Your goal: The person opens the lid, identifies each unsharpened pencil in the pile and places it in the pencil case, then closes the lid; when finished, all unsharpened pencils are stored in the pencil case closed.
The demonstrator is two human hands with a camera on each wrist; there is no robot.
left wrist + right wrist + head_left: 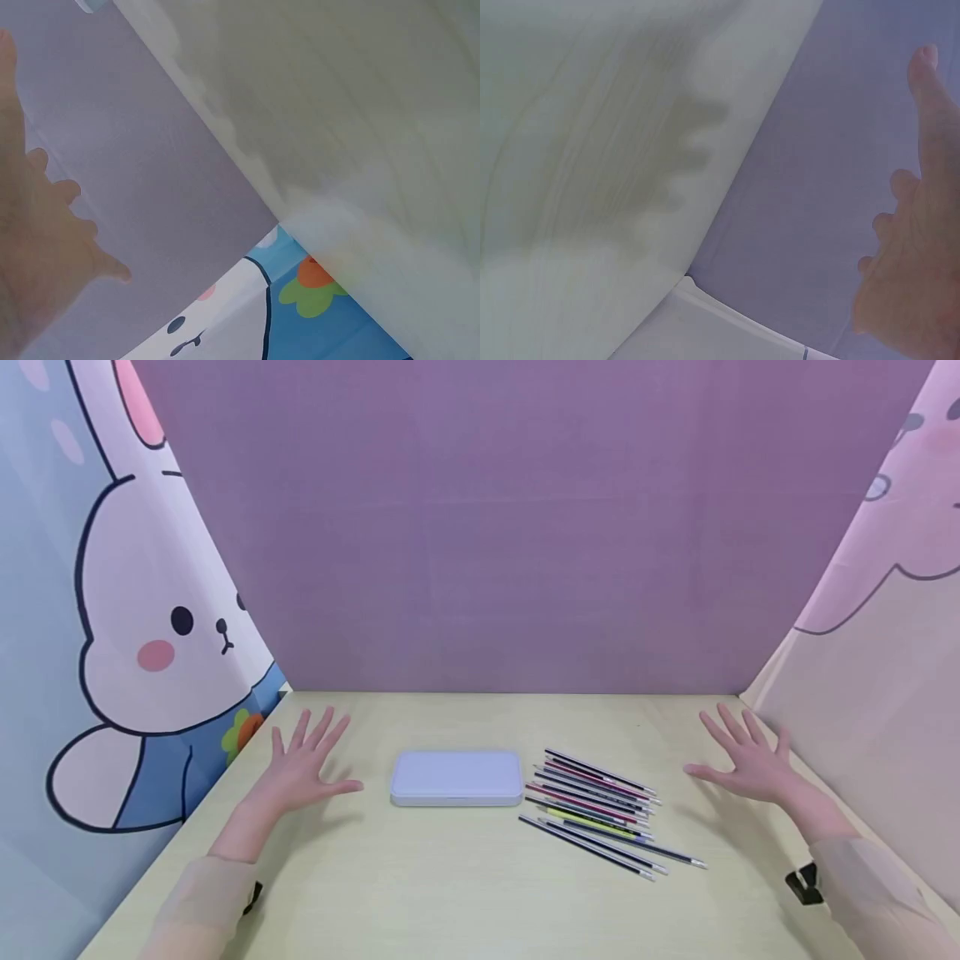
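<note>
In the head view a pale lavender pencil case (456,776), its lid closed, lies flat near the middle of the table. Just right of it several pencils (592,810) lie loosely side by side, slanting down to the right; most are dark, some red, one yellow-green. My left hand (300,772) is held above the table left of the case, fingers spread, holding nothing. Right of the pencils, my right hand (753,767) is likewise raised with fingers spread and nothing in it. Both wrist views show each hand's palm side, apart from any object.
The light wooden table (420,893) ends at a purple backdrop (510,527). A rabbit-print curtain (142,610) borders the left side, and a pink and cream curtain (885,668) the right. Dark bands sit at both sleeves.
</note>
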